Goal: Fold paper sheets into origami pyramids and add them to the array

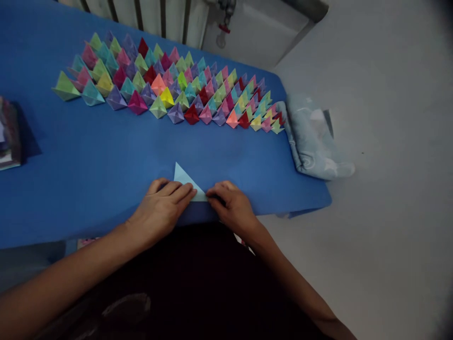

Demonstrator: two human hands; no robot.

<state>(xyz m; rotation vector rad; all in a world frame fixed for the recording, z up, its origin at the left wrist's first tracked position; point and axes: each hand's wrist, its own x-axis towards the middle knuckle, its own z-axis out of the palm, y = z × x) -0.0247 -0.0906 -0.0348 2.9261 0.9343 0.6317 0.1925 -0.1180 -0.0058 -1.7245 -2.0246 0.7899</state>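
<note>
A pale blue sheet of paper (182, 176), folded into a triangle, lies near the front edge of the blue table with one point facing away from me. My left hand (159, 205) rests over its left and middle part, fingers together and pressing it against the table; the thumb side is partly hidden. At the triangle's right corner, my right hand (231, 203) is closed, with thumb and forefinger pinching the tip. Beyond both hands stand rows of small folded paper boats (158, 107) in many colours.
The blue table (88, 174) has a rounded right end, where a folded grey-blue cloth (311, 137) hangs partly over the edge. A box-like object (10, 137) is cut off at the left. Behind the table are a white radiator (152, 19) and a red-handled valve (224, 29).
</note>
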